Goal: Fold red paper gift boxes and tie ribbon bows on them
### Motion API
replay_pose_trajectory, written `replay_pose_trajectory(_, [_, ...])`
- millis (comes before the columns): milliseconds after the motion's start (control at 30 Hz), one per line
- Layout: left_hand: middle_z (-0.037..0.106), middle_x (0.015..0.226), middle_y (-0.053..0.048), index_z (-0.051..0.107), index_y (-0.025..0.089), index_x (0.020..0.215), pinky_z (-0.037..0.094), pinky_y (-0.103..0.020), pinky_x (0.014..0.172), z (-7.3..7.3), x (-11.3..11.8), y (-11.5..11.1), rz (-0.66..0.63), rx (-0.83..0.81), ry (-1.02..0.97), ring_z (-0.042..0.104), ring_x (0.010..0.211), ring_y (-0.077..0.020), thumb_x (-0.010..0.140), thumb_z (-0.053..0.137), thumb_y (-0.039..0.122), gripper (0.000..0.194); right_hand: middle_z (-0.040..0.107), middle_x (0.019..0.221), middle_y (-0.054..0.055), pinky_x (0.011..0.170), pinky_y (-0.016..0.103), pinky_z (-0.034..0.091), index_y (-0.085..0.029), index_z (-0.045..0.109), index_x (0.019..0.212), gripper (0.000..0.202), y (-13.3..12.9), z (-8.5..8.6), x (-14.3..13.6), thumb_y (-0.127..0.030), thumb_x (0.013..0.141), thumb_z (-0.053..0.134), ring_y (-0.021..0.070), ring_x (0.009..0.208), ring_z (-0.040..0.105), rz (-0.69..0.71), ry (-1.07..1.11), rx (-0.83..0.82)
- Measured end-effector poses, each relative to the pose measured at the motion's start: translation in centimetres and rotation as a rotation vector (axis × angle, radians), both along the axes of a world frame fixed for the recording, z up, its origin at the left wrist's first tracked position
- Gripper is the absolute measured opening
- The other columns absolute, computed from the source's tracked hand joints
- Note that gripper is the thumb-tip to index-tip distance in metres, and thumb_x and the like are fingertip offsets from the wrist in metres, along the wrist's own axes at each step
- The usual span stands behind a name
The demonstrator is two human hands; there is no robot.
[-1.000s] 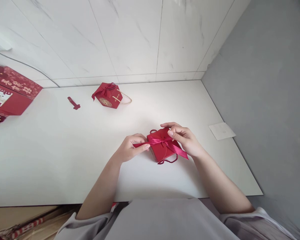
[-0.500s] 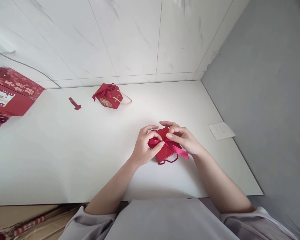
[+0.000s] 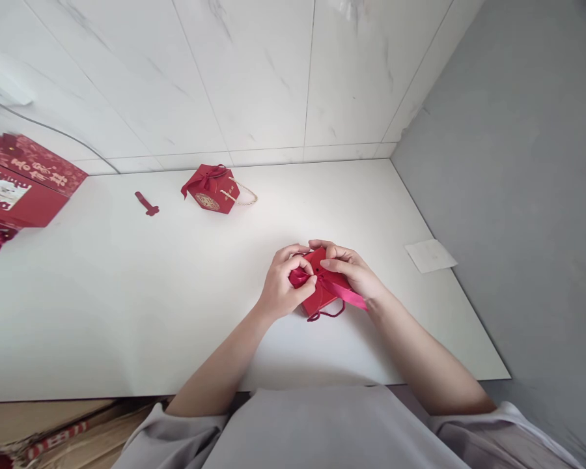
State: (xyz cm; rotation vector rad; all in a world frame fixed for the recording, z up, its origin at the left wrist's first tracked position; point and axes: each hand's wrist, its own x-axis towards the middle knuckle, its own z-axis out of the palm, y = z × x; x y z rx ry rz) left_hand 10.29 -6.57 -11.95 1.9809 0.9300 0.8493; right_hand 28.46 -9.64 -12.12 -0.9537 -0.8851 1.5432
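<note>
A small red gift box [image 3: 317, 301] with dark red cord handles lies on the white table in front of me. A magenta ribbon [image 3: 346, 294] is gathered across its top, one tail hanging down to the right. My left hand [image 3: 288, 280] is closed, its thumb and index finger pinching the ribbon at its gathered middle. At the box's upper right, my right hand [image 3: 352, 268] curls over the edge with bent fingers, thumb by the lid near a small dark hole. Whether anything is between its fingertips is hidden.
Toward the wall stands a finished-looking red hexagonal box [image 3: 212, 189] with a bow and gold cord handle. A red paper strip [image 3: 147, 203] lies left of it. Larger red printed boxes [image 3: 34, 189] fill the far left. A white paper [image 3: 430, 255] overhangs the table's right edge.
My right hand has shifted slightly left, closer to my left hand over the box. The left hand keeps its pinch on the ribbon.
</note>
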Motion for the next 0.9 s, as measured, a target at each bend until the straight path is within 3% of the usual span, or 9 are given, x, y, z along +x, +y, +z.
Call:
replay_pose_trajectory(200, [0.054,0.13,-0.009,0.06,0.02,0.08,0.044,-0.042,0.104,0.1,-0.9,0.4,-0.027,-0.071,-0.033,0.051,0.126,-0.027,0.082,0.063,0.019,0.004,0.057,0.134,0.003,0.103,0.041,0.043,-0.022,0.061,0.066,0.025,-0.1,0.1,-0.4,-0.037,0.084,0.069,0.0258,0.124,0.054,-0.024,-0.083,0.02])
replay_pose_trajectory(333, [0.051,0.135,-0.013,0.06,0.021,0.102,0.051,-0.039,0.093,0.6,-2.5,0.8,-0.202,-0.197,-0.095,0.058,0.115,-0.0253,0.088,0.06,0.027,0.016,0.058,0.134,0.004,0.109,0.041,0.036,-0.023,0.069,0.072,0.035,0.0,0.3,0.5,-0.049,0.092,0.057,0.0258,0.126,0.052,0.0,-0.283,0.104])
replay_pose_trajectory(433, [0.051,0.136,-0.014,0.055,0.022,0.116,0.046,-0.043,0.102,0.9,-3.5,1.3,-0.244,-0.136,-0.124,0.051,0.127,-0.0273,0.088,0.059,0.026,0.028,0.057,0.136,0.004,0.111,0.041,0.034,-0.024,0.071,0.074,0.039,0.1,0.4,1.1,-0.053,0.093,0.053,0.0263,0.131,0.049,0.017,-0.342,0.141])
replay_pose_trajectory(600, [0.055,0.132,-0.012,0.06,0.02,0.09,0.039,-0.046,0.11,1.0,-4.0,1.7,-0.201,-0.001,-0.093,0.047,0.131,-0.0267,0.088,0.06,0.022,0.003,0.054,0.139,0.003,0.106,0.041,0.039,-0.024,0.066,0.072,0.031,-0.3,1.0,1.6,-0.048,0.091,0.06,0.0254,0.133,0.047,0.082,-0.385,0.186])
replay_pose_trajectory(733, [0.057,0.13,-0.011,0.058,0.018,0.071,0.037,-0.047,0.112,0.9,-4.1,1.9,-0.2,-0.054,-0.117,0.05,0.129,-0.0263,0.09,0.059,0.028,0.021,0.05,0.143,0.004,0.105,0.041,0.041,-0.024,0.067,0.075,0.025,-0.4,1.3,1.4,-0.044,0.089,0.064,0.0254,0.13,0.05,0.158,-0.422,0.2])
replay_pose_trajectory(900, [0.06,0.126,-0.012,0.057,0.017,0.066,0.044,-0.044,0.105,0.7,-4.4,2.2,-0.16,-0.187,-0.18,0.057,0.12,-0.0262,0.091,0.058,0.035,0.031,0.051,0.143,0.004,0.104,0.041,0.042,-0.022,0.063,0.07,0.03,-0.5,1.3,0.9,-0.044,0.09,0.063,0.0254,0.129,0.051,0.168,-0.414,0.206])
